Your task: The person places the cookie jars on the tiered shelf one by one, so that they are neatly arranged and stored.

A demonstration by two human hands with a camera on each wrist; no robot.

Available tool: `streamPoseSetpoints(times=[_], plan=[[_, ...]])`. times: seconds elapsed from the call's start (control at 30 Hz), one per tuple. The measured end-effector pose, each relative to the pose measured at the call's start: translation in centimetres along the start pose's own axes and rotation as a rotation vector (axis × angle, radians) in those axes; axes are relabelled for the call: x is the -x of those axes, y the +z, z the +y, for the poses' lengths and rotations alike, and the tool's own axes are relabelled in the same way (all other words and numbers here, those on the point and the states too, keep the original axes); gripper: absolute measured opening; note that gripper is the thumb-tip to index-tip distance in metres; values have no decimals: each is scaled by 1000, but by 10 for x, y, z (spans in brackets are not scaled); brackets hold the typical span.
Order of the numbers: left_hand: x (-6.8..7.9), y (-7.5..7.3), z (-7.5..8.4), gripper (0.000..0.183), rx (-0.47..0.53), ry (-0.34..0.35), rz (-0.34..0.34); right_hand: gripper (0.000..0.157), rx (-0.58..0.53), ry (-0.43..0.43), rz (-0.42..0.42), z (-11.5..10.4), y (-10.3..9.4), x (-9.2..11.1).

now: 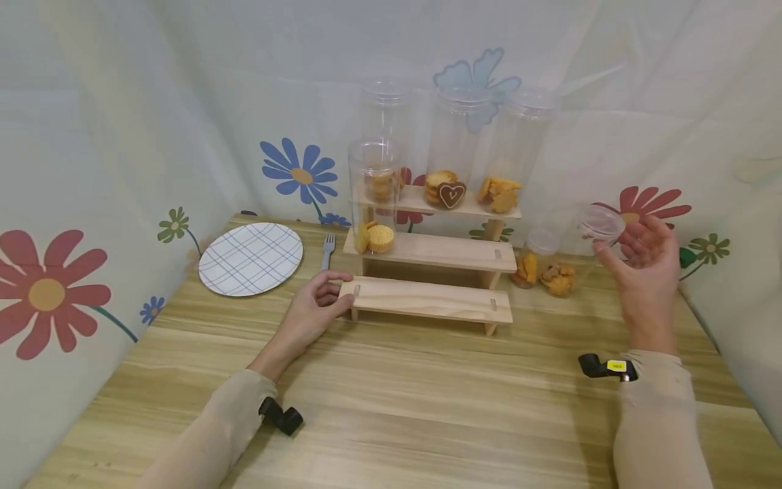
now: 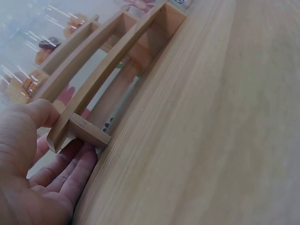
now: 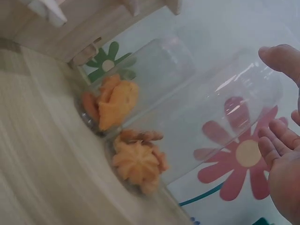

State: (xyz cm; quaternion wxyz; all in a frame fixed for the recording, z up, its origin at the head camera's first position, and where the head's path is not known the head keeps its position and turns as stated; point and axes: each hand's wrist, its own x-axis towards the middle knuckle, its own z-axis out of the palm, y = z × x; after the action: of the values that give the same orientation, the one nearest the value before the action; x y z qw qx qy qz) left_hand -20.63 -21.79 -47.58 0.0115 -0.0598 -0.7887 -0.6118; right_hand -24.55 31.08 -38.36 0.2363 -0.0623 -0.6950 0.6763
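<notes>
Step in hand, as judged: setting jars of biscuits on a tiered wooden stand, with the right-hand jar being reached for. The left grip (image 1: pixel 314 305) holds the left end of the lowest wooden tier (image 1: pixel 427 299), apparently steadying it. The right grip (image 3: pixel 286 154) is wide, thumb and fingers spread about the top of the clear outer jar (image 3: pixel 201 124); contact cannot be told. That jar stands on the counter (image 1: pixel 427 421) to the right of the stand, just beside a second jar (image 3: pixel 145 82). The top tier (image 1: pixel 412 198) bears three jars; the middle tier (image 1: pixel 442 251) bears one jar (image 1: pixel 374 197) at its left end; the lowest bears none. The next move likely calls for closing the right grip on the outer jar, lifting it clear of its neighbour and placing it on a lower tier, left grip kept steady.
</notes>
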Motion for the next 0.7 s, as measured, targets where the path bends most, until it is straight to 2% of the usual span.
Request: streamPoseSetpoints(times=[0.2,0.57,0.7], plan=[[0,0,0,41,0,-3,-5,87,103,46,-36,20,2,-4],[0,0,1,40,10,-9,-3,85,299,79,-122,39,10,-3],[0,0,0,40,11,-12,-5,82,322,71,-142,45,12,-2]])
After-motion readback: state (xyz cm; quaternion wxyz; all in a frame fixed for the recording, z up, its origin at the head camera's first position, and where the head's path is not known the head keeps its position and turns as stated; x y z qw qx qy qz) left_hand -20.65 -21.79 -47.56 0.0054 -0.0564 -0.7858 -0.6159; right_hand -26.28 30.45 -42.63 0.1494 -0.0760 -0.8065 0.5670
